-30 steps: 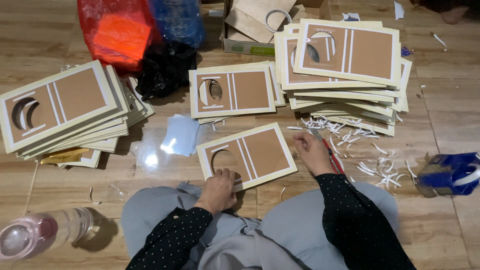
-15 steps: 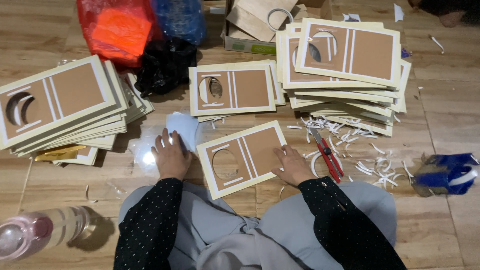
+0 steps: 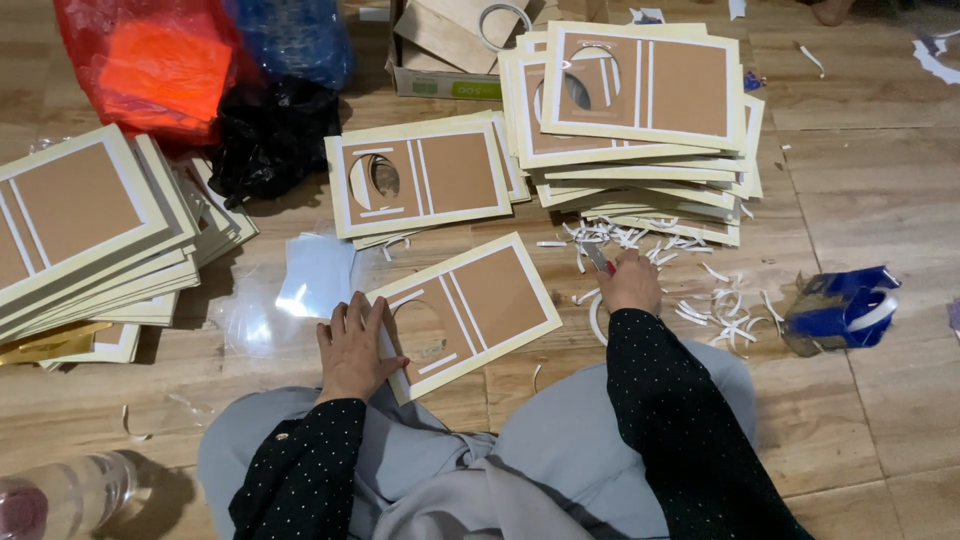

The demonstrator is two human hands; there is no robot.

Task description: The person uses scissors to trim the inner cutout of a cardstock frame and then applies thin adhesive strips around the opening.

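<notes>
A cream-framed brown card panel (image 3: pixel 478 305) with a round cut-out lies on the wooden floor in front of my knees. My left hand (image 3: pixel 352 345) rests flat on its left edge, fingers spread, holding nothing. To the right of the panel, my right hand (image 3: pixel 630 285) is closed around a red-handled cutter (image 3: pixel 598 258) whose tip points toward the paper scraps. A white tape ring (image 3: pixel 594 322) partly shows under my right wrist.
Stacks of like panels sit at the left (image 3: pixel 80 230), middle (image 3: pixel 425 180) and back right (image 3: pixel 640 100). Clear plastic sheets (image 3: pixel 310 275) lie beside my left hand. White paper scraps (image 3: pixel 710 300), a blue tape dispenser (image 3: pixel 840 305), red (image 3: pixel 150 60) and black bags (image 3: pixel 265 140), a bottle (image 3: pixel 60 495).
My left hand moved from the clear plastic sheet onto the panel's left edge. My right hand left the panel, went right and took hold of the red cutter.
</notes>
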